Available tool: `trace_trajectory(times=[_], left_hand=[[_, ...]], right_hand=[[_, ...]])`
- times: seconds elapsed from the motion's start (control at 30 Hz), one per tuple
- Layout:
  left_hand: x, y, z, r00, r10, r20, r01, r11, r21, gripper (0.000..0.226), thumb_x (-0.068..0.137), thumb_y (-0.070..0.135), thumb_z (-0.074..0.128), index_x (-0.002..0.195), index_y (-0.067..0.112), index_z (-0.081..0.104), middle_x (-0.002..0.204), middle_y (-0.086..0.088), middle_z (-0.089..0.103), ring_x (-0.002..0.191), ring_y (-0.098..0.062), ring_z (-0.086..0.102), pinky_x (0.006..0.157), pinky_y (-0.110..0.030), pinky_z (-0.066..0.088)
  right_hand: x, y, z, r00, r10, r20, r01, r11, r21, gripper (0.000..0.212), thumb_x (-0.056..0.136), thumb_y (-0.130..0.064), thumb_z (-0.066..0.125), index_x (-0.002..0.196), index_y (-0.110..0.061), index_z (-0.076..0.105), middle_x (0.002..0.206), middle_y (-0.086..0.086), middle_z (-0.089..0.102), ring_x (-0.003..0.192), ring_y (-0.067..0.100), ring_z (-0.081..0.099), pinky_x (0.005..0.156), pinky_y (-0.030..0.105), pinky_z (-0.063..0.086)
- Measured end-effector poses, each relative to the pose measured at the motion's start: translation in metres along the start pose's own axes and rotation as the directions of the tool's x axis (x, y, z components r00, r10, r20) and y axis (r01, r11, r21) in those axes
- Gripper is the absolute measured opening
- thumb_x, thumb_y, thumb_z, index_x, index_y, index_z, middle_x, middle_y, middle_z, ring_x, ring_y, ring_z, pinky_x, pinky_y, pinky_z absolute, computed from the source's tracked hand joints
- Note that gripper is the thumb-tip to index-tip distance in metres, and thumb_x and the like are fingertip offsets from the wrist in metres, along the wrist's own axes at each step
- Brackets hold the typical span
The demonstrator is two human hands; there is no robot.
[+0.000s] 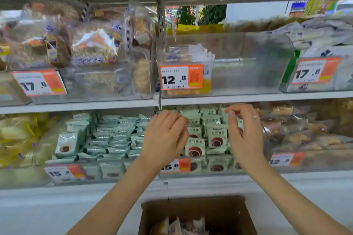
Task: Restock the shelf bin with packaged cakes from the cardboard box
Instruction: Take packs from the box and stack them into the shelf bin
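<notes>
While both hands reach into the shelf bin, the left hand curls loosely over pale green packaged cakes, its grip hidden; the right hand, just beside it, pinches thumb to forefinger, holding nothing visible; below both, the cardboard box holds a few wrapped packets.
</notes>
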State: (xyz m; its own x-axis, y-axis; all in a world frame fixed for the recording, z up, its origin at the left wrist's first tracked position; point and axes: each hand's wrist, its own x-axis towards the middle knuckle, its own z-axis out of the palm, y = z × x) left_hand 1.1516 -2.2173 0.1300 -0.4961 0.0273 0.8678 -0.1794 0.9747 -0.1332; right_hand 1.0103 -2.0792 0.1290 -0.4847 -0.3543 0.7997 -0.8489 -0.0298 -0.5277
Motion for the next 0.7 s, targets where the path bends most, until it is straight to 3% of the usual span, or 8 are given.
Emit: trace_trajectory(times=[0.1, 0.17, 0.23, 0.33, 0.4, 0.47, 0.57, 0.7], left_hand=[[-0.084, 0.036, 0.027, 0.955, -0.05, 0.293, 0.068, 0.996, -0.051, 0.017, 0.086, 0.019, 0.049, 0.083, 0.011, 0.064, 0.078, -0.002, 0.061, 0.072, -0.023, 0.054, 0.059, -0.031, 0.041], [-0.138, 0.057, 0.04, 0.827, -0.171, 0.535, 0.238, 0.97, -0.058, 0.021, 0.083, 0.023, 0.046, 0.09, 0.014, 0.064, 0.083, -0.002, 0.063, 0.079, -0.025, 0.06, 0.061, -0.031, 0.046], [-0.19, 0.074, 0.047, 0.526, -0.29, 0.799, 0.39, 0.918, 0.076, 0.026, 0.089, 0.024, 0.045, 0.111, 0.016, 0.057, 0.104, -0.003, 0.063, 0.1, -0.027, 0.058, 0.075, -0.035, 0.047], [-0.271, 0.088, 0.05, -0.057, -0.332, 0.942, 0.468, 0.824, 0.319, 0.05, 0.095, 0.024, 0.045, 0.142, 0.017, 0.029, 0.142, -0.01, 0.039, 0.124, -0.034, 0.042, 0.094, -0.045, 0.04], [-0.308, 0.095, 0.047, -0.264, -0.284, 0.922, 0.461, 0.802, 0.38, 0.06, 0.094, 0.019, 0.046, 0.148, 0.018, 0.019, 0.152, -0.012, 0.018, 0.127, -0.039, 0.036, 0.099, -0.049, 0.037], [-0.329, 0.098, 0.047, -0.256, -0.294, 0.921, 0.479, 0.789, 0.385, 0.058, 0.094, 0.014, 0.047, 0.146, 0.017, 0.021, 0.15, -0.013, 0.013, 0.123, -0.04, 0.037, 0.097, -0.048, 0.039], [-0.335, 0.099, 0.054, -0.156, -0.325, 0.933, 0.563, 0.747, 0.354, 0.053, 0.093, 0.014, 0.05, 0.142, 0.018, 0.029, 0.147, -0.014, 0.02, 0.119, -0.039, 0.042, 0.094, -0.046, 0.045], [-0.337, 0.103, 0.055, -0.129, -0.323, 0.938, 0.523, 0.781, 0.341, 0.053, 0.093, 0.019, 0.053, 0.142, 0.017, 0.03, 0.154, -0.012, 0.008, 0.125, -0.037, 0.037, 0.091, -0.043, 0.046]], right_hand=[[-0.088, 0.028, 0.017, 0.948, 0.152, 0.281, -0.149, 0.988, -0.031, 0.012, 0.099, -0.021, 0.043, 0.095, -0.019, 0.054, 0.088, -0.005, 0.055, 0.083, 0.01, 0.052, 0.071, 0.016, 0.04], [-0.147, 0.05, 0.025, 0.85, 0.25, 0.463, -0.228, 0.968, -0.104, 0.011, 0.098, -0.023, 0.044, 0.093, -0.023, 0.054, 0.083, -0.008, 0.055, 0.077, 0.007, 0.052, 0.068, 0.018, 0.041], [-0.201, 0.071, 0.03, 0.679, 0.384, 0.626, -0.304, 0.923, -0.237, 0.011, 0.098, -0.024, 0.045, 0.095, -0.023, 0.056, 0.084, -0.005, 0.059, 0.074, 0.007, 0.055, 0.067, 0.024, 0.046], [-0.26, 0.094, 0.035, 0.22, 0.559, 0.8, -0.333, 0.814, -0.476, 0.017, 0.097, -0.023, 0.047, 0.113, -0.022, 0.053, 0.107, 0.0, 0.06, 0.095, 0.017, 0.059, 0.078, 0.03, 0.05], [-0.289, 0.104, 0.042, -0.028, 0.583, 0.812, -0.266, 0.779, -0.568, 0.037, 0.094, -0.025, 0.051, 0.13, -0.017, 0.044, 0.121, 0.004, 0.056, 0.108, 0.022, 0.055, 0.082, 0.029, 0.047], [-0.313, 0.108, 0.052, -0.147, 0.587, 0.796, -0.273, 0.75, -0.603, 0.062, 0.093, -0.025, 0.055, 0.144, -0.01, 0.025, 0.122, 0.007, 0.054, 0.107, 0.023, 0.053, 0.081, 0.028, 0.047], [-0.334, 0.109, 0.071, -0.171, 0.641, 0.748, -0.452, 0.623, -0.638, 0.068, 0.09, -0.022, 0.061, 0.146, -0.009, 0.024, 0.129, 0.011, 0.053, 0.118, 0.027, 0.051, 0.089, 0.026, 0.043], [-0.347, 0.12, 0.099, -0.204, 0.805, 0.557, -0.774, 0.216, -0.595, 0.087, 0.072, -0.026, 0.081, 0.143, -0.014, 0.032, 0.141, 0.004, 0.045, 0.129, 0.027, 0.044, 0.107, 0.039, 0.039]])
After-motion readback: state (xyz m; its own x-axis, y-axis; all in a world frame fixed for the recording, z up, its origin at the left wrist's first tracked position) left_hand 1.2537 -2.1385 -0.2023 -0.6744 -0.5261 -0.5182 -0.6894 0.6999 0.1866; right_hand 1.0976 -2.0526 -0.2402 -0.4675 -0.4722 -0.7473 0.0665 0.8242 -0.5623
